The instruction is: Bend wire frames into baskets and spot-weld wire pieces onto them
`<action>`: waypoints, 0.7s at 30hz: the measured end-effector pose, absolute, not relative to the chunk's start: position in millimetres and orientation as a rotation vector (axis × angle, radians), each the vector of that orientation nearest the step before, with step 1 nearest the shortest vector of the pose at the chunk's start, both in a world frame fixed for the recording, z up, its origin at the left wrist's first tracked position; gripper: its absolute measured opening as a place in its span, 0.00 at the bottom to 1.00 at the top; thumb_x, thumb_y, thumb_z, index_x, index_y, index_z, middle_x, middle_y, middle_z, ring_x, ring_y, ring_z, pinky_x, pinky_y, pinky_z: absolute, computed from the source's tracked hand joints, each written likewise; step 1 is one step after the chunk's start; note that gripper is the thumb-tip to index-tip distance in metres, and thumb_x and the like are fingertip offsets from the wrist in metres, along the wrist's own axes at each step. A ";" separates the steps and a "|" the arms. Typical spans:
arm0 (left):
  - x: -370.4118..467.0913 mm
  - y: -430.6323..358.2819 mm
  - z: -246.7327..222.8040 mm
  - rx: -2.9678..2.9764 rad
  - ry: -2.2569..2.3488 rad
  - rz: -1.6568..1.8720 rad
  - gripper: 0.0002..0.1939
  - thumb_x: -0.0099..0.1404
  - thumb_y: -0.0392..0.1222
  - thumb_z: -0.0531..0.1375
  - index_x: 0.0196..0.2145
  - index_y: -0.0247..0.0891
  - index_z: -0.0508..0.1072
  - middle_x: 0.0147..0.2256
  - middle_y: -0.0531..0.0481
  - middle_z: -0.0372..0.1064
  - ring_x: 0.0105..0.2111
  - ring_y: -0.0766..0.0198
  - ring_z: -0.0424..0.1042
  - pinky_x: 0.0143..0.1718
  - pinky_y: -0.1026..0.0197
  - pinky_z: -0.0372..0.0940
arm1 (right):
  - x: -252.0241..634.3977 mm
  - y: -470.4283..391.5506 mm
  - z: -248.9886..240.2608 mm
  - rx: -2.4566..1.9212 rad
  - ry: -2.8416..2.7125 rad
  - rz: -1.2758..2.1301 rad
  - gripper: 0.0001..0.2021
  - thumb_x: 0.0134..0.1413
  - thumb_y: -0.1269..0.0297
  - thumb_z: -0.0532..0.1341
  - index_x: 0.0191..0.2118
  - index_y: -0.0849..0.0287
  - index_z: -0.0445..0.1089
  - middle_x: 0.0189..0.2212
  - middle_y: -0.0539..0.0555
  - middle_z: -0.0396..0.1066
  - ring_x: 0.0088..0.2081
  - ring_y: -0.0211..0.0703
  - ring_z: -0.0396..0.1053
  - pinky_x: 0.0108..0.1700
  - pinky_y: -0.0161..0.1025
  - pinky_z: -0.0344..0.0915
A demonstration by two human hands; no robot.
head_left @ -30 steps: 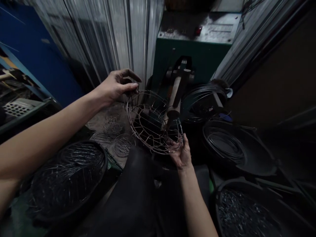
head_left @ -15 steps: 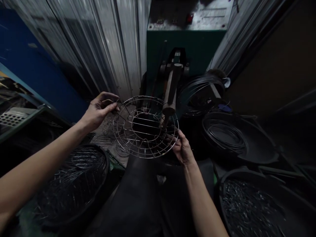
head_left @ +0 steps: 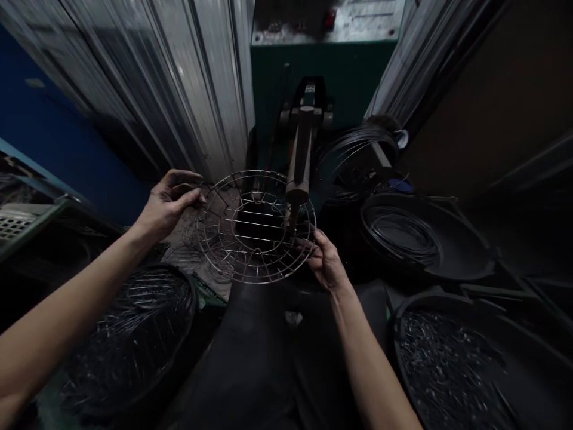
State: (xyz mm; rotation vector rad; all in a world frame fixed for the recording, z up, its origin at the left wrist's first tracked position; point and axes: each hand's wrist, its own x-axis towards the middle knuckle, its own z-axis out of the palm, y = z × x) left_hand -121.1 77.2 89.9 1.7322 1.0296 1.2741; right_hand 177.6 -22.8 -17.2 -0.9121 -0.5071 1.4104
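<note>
A round wire rack (head_left: 257, 276), made of concentric rings with crossbars, is tilted under the electrode arm (head_left: 299, 161) of a machine. My right hand (head_left: 329, 260) grips the rack's right rim, thumb on top and fingers reaching underneath. At the rack's left edge my left hand (head_left: 168, 203) has thumb and fingers pinched together on what looks like a short dark wire (head_left: 204, 186), mostly hidden by the fingertips. The arm's lower tip stands over the right part of the rack. Contact between tip and wires is too dark to tell.
A tub of straight wires (head_left: 152, 292) stands at lower left, a tub of short metal pieces (head_left: 447, 358) at lower right. Coiled wire lies in a black pan (head_left: 465, 263). Behind are a green machine body (head_left: 358, 71) and corrugated metal sheet (head_left: 192, 89).
The whole view has shifted slightly, so everything sits a little further left. Both hands keep their grips, and the rack stays under the arm with little visible movement.
</note>
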 end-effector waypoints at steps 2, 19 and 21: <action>-121.5 77.5 90.3 1.743 1.022 1.271 0.16 0.52 0.45 0.68 0.39 0.46 0.72 0.24 0.56 0.71 0.27 0.66 0.69 0.29 0.61 0.65 | 177.7 -23.0 -16.9 -0.921 -0.507 1.412 0.23 0.40 0.52 0.68 0.43 0.54 0.68 0.32 0.52 0.76 0.34 0.43 0.75 0.32 0.35 0.70; -129.9 82.7 77.1 1.732 0.941 1.288 0.17 0.52 0.46 0.69 0.39 0.45 0.71 0.24 0.56 0.70 0.26 0.68 0.69 0.27 0.63 0.66 | 177.6 -19.4 -9.4 -0.973 -0.519 1.416 0.24 0.39 0.50 0.68 0.42 0.57 0.70 0.27 0.52 0.75 0.33 0.43 0.74 0.31 0.34 0.69; -129.7 83.6 75.7 1.710 0.937 1.297 0.17 0.52 0.46 0.69 0.38 0.45 0.71 0.24 0.58 0.70 0.26 0.68 0.69 0.27 0.63 0.66 | 178.3 -19.2 -7.8 -0.972 -0.527 1.425 0.23 0.39 0.49 0.68 0.41 0.58 0.71 0.26 0.51 0.74 0.32 0.42 0.74 0.30 0.34 0.68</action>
